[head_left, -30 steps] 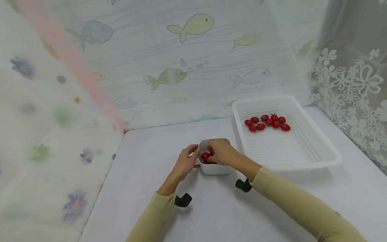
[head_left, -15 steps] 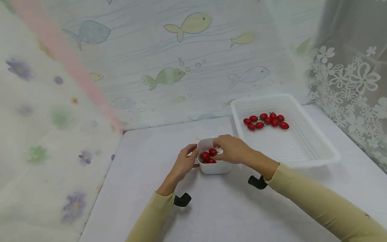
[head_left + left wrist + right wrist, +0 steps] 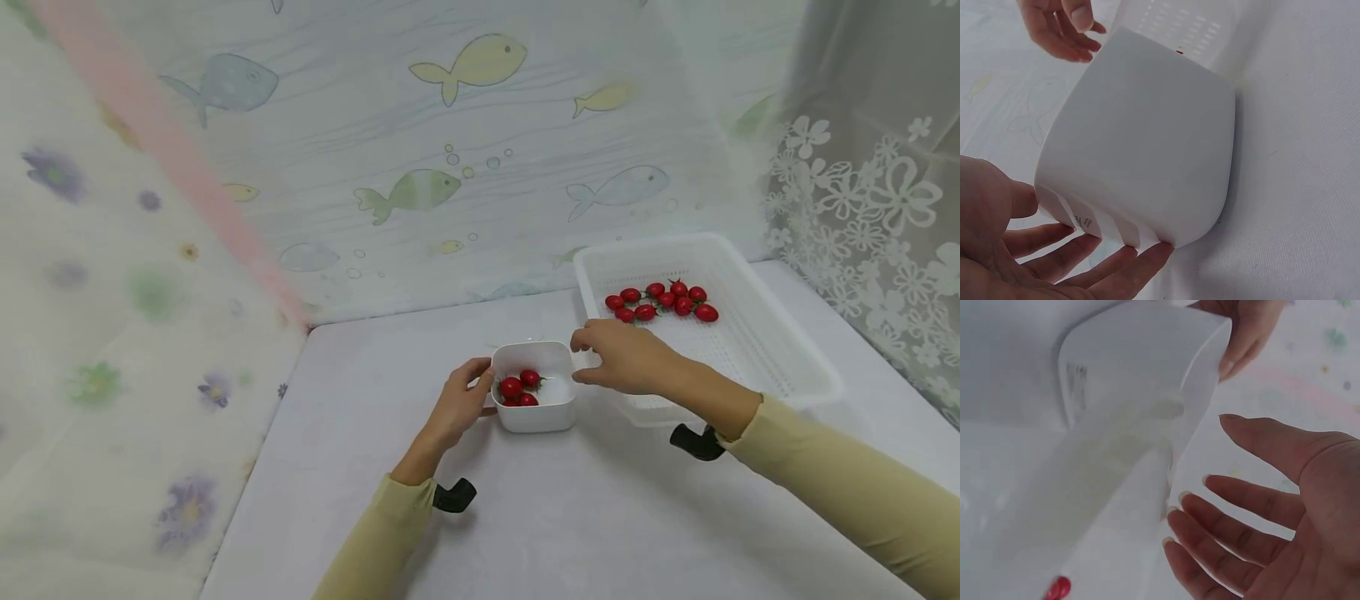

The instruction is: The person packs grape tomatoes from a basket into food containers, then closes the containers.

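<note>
Fish-print sheeting [image 3: 300, 125] hangs behind the worktop [image 3: 375, 392], where a perforated basket [image 3: 750, 358] stands right of a small white box [image 3: 536, 418]. The left hand [image 3: 461, 396], fingers spread, touches the box; the right hand [image 3: 626, 358] hovers just beside it, fingers parted. Both containers hold red tomatoes [image 3: 512, 387].

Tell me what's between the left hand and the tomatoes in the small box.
The wall of the small box: in the head view, the left hand is outside it and the tomatoes lie inside.
</note>
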The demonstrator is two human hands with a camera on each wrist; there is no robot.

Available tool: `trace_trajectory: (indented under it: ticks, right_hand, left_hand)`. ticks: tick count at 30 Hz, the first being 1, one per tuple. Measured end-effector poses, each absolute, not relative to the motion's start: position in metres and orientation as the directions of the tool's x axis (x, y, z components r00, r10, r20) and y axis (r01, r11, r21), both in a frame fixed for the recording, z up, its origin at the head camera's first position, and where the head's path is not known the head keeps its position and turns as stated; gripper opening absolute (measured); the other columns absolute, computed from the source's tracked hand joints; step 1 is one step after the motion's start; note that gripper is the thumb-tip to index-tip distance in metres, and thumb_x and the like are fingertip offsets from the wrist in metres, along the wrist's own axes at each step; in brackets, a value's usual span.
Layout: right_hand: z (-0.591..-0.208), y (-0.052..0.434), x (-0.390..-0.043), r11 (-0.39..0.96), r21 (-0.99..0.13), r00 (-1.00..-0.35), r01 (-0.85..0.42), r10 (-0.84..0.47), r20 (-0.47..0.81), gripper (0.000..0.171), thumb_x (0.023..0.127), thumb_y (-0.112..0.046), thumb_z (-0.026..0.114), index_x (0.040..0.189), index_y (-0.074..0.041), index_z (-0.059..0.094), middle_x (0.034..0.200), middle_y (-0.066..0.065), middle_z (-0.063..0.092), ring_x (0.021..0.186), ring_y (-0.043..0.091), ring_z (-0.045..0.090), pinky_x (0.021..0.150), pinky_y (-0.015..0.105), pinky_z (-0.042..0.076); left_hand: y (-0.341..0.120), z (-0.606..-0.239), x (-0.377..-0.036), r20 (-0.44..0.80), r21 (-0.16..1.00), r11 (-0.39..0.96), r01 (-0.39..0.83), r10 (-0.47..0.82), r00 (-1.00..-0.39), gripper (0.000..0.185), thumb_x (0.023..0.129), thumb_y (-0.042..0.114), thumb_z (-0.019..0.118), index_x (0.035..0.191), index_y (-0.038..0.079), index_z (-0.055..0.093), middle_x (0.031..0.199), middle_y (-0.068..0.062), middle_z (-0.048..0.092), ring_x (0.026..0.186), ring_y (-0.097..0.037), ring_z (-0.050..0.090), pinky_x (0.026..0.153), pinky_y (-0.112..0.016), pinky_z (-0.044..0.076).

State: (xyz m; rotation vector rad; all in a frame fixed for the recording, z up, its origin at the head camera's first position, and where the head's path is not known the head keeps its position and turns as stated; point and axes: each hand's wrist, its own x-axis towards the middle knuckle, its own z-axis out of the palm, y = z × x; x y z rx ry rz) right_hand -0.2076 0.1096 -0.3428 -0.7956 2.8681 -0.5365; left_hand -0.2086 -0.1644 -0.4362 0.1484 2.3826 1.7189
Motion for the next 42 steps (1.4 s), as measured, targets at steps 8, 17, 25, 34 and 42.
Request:
trace_trajectory:
  ticks: [8, 17, 25, 34, 42]
  right_hand:
    - [-0.334, 0.148, -0.216, 0.786, -0.396, -0.861, -0.474, -0.509, 0.021, 0.034, 0.09, -0.022, 0.078, 0.117, -0.003, 0.069, 0.112, 0.011, 0.07, 0.105, 0.032, 0.066, 0.088, 0.049, 0.059]
    - [-0.335, 0.189, -0.237, 0.791, -0.409, -0.873, -0.454, -0.487, 0.027, 0.035, 0.088, -0.018, 0.08, 0.116, 0.001, 0.069, 0.108, 0.01, 0.071, 0.1, 0.033, 0.065, 0.085, 0.052, 0.058]
    - [-0.344, 0.232, -0.267, 0.846, -0.396, -0.915, -0.356, -0.402, -0.038, 0.038, 0.091, -0.016, 0.076, 0.116, 0.01, 0.065, 0.107, 0.022, 0.069, 0.098, 0.037, 0.063, 0.086, 0.057, 0.056]
    - [-0.353, 0.263, -0.284, 0.886, -0.385, -0.941, -0.26, -0.322, -0.104, 0.042, 0.093, -0.016, 0.073, 0.116, 0.016, 0.06, 0.109, 0.032, 0.064, 0.098, 0.044, 0.061, 0.083, 0.059, 0.055]
    - [-0.365, 0.274, -0.298, 0.919, -0.37, -0.962, -0.138, -0.214, -0.171, 0.052, 0.091, -0.02, 0.071, 0.116, 0.023, 0.054, 0.107, 0.036, 0.06, 0.099, 0.049, 0.058, 0.082, 0.06, 0.055]
  left_hand:
    - [-0.164, -0.436, -0.208, -0.103, 0.945, 0.324, -0.035, 0.194, -0.976, 0.044, 0.11, 0.024, 0.05, 0.149, 0.004, 0.048, 0.155, -0.019, 0.045, 0.134, -0.042, 0.054, 0.083, -0.042, 0.063]
    - [-0.163, -0.437, -0.21, -0.101, 0.943, 0.33, -0.033, 0.191, -0.977, 0.044, 0.11, 0.024, 0.05, 0.149, 0.005, 0.048, 0.155, -0.018, 0.045, 0.135, -0.041, 0.053, 0.083, -0.041, 0.064]
    - [-0.164, -0.437, -0.211, -0.095, 0.946, 0.322, -0.028, 0.193, -0.977, 0.044, 0.109, 0.025, 0.05, 0.149, 0.005, 0.048, 0.157, -0.018, 0.043, 0.137, -0.042, 0.051, 0.084, -0.041, 0.063]
    - [-0.164, -0.438, -0.21, -0.1, 0.945, 0.325, -0.032, 0.193, -0.976, 0.044, 0.11, 0.025, 0.05, 0.149, 0.004, 0.048, 0.156, -0.018, 0.044, 0.136, -0.041, 0.052, 0.084, -0.041, 0.063]
    - [-0.164, -0.438, -0.209, -0.104, 0.946, 0.323, -0.039, 0.188, -0.977, 0.044, 0.11, 0.025, 0.05, 0.149, 0.004, 0.048, 0.155, -0.018, 0.045, 0.135, -0.041, 0.053, 0.083, -0.041, 0.064]
